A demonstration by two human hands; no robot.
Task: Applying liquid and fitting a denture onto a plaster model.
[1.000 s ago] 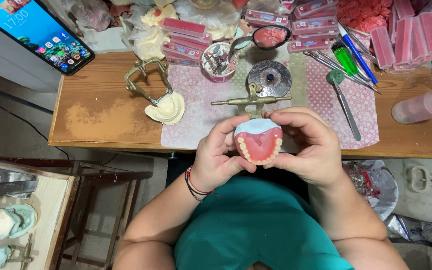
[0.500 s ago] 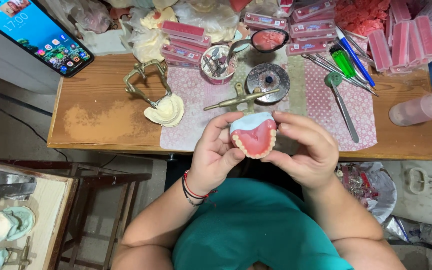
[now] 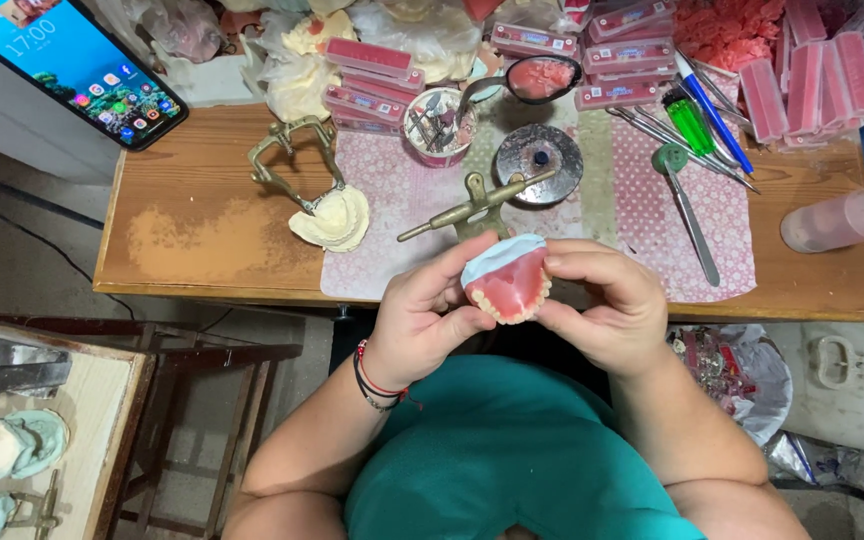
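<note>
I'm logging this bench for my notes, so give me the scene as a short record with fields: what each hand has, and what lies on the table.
Held item: wax denture with pink gums and a row of teeth on a pale blue base
Left hand: grip on the denture's left side
Right hand: grip on the denture's right side
Table: wooden, with patterned pink mats
Behind the hands: brass articulator part, round metal dish
Left of mats: plaster cast on a brass articulator
Right: green-handled spatula, pink bottle

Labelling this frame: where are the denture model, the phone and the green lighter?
denture model (image 3: 508,283), head view, pink gum face.
phone (image 3: 72,68), head view, screen middle.
green lighter (image 3: 690,124), head view, body middle.
</note>
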